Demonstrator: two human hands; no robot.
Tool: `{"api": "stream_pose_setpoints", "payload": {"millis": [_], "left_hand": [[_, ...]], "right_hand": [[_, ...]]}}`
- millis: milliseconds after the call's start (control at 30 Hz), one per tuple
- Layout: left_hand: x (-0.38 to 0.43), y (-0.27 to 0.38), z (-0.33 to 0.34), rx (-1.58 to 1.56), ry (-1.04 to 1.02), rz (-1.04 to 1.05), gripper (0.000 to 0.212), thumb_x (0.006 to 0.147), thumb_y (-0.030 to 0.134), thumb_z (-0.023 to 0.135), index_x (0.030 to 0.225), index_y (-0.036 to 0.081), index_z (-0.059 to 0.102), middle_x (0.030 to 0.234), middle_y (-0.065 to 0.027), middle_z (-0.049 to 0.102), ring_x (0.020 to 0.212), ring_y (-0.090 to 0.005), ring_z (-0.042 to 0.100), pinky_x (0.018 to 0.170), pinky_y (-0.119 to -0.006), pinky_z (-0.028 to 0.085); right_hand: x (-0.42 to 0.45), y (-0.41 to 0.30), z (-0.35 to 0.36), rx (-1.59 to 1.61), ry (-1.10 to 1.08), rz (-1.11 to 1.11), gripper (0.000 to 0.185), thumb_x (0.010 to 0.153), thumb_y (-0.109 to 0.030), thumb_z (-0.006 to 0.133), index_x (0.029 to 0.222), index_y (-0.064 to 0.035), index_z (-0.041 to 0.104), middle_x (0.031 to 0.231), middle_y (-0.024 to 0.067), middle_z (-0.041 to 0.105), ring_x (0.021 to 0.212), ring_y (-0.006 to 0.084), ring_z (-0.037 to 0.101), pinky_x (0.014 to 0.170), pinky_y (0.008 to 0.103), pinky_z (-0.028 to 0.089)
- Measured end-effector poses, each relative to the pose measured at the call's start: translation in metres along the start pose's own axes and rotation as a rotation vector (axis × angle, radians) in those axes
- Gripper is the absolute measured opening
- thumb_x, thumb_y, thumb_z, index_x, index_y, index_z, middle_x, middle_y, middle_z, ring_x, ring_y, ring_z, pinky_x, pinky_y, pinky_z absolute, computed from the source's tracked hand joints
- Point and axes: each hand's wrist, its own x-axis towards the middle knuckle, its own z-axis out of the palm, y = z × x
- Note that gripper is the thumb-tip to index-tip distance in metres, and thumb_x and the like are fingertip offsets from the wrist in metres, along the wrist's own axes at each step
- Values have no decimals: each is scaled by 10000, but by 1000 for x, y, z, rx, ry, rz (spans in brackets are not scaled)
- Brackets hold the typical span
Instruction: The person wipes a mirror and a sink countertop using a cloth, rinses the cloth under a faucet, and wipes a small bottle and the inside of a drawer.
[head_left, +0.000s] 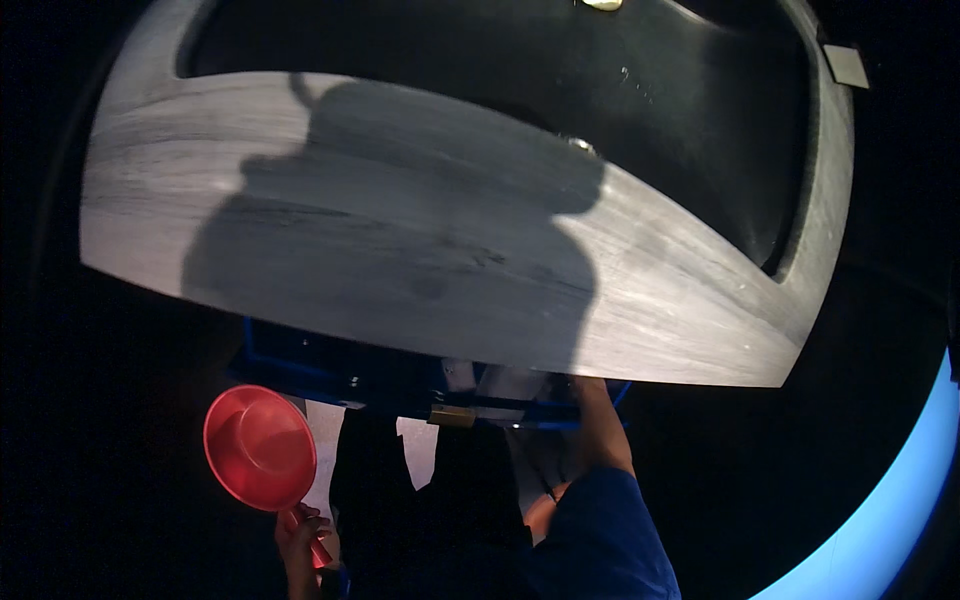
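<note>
My left hand (302, 527) grips the handle of a red plastic dipper (260, 448). Its round bowl faces up, left of my legs and below the counter's front edge. No contents show in the bowl. My right forearm (604, 431), in a blue sleeve, reaches under the front edge of a grey streaked countertop (675, 315). That edge hides my right hand, so what it touches cannot be seen. Below the counter, next to that arm, a dark-blue open container or drawer (337, 379) juts out, with a yellowish piece (452, 416) on its front rim.
Set into the countertop is a dark basin (697, 112) with a small shiny spot (581, 145) at its near edge. A pale square piece (846, 66) sits by the right rim. At lower right curves a light-blue surface (877, 532). Shadows darken much of the counter.
</note>
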Motion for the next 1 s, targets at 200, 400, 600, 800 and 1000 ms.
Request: {"api": "stream_pose_setpoints", "payload": {"millis": [200, 400, 600, 800, 1000], "left_hand": [[-19, -4, -12, 16, 27, 13, 405, 736, -3, 581, 1133, 16, 503, 929, -103, 580, 774, -178, 634, 648, -268, 521], [-6, -2, -5, 32, -25, -9, 406, 739, 4, 593, 1134, 22, 506, 929, -91, 584, 760, -168, 632, 646, -267, 518], [-2, -8, -10, 57, -3, 36, 403, 727, 19, 606, 1119, 21, 513, 936, -84, 575, 764, -163, 624, 650, -265, 514], [-11, -1, -11, 12, 2, -1, 415, 709, 47, 632, 1109, 27, 524, 936, -81, 572, 812, -162, 613, 659, -269, 508], [-22, -24, -32, -13, -69, 35, 364, 780, 46, 598, 1137, 47, 526, 960, -72, 591, 813, -186, 635, 660, -288, 518]], "right_hand": [[-58, 13, -66, 59, -79, 80, 472, 889, -235, 566, 1314, -48, 484, 1194, 148, 601, 1133, 287, 538, 999, 396, 406], [-37, -30, -16, -9, 20, 6, 502, 889, -243, 571, 1339, -50, 460, 1217, 164, 592, 1159, 306, 531, 1021, 410, 396], [-37, -36, 59, -98, 162, -78, 534, 889, -252, 575, 1364, -52, 436, 1239, 180, 584, 1186, 325, 524, 1043, 425, 386], [-81, 4, -93, -423, -199, 241, 456, 833, -409, 594, 1183, -117, 622, 1143, 168, 645, 1010, 370, 631, 815, 470, 514], [-89, -45, -50, -378, -655, 138, 356, 799, -362, 606, 1036, -110, 688, 1046, 146, 684, 1020, 300, 649, 813, 422, 531]]}}
